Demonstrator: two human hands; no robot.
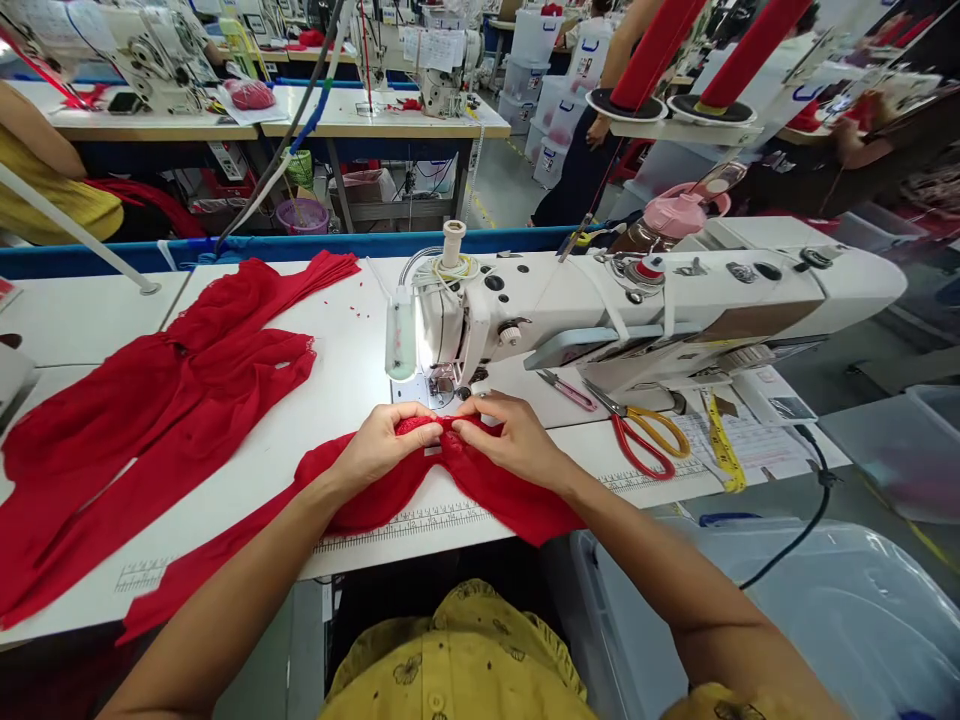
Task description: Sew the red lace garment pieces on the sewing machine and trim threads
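Observation:
Red fabric (375,497) lies across the front of the sewing machine table, gathered between my hands. My left hand (391,440) pinches its edge with thumb and forefinger. Close beside it, my right hand (514,437) grips the same edge, the two thumbs nearly meeting. Both hands are just in front of the needle area of a white sewing machine (555,300), whose lamp lights the plate. The fabric's ends hang toward the table's front edge. More red fabric pieces (161,400), some with lace-like edges, are spread on the left.
Scissors (645,430) and a small pink-handled thread snipper (570,390) lie right of my hands, near a yellow measuring tape (724,445). A translucent plastic bin (750,570) stands below right. Red thread cones (656,60) rise behind the machine. Other people sit and stand beyond.

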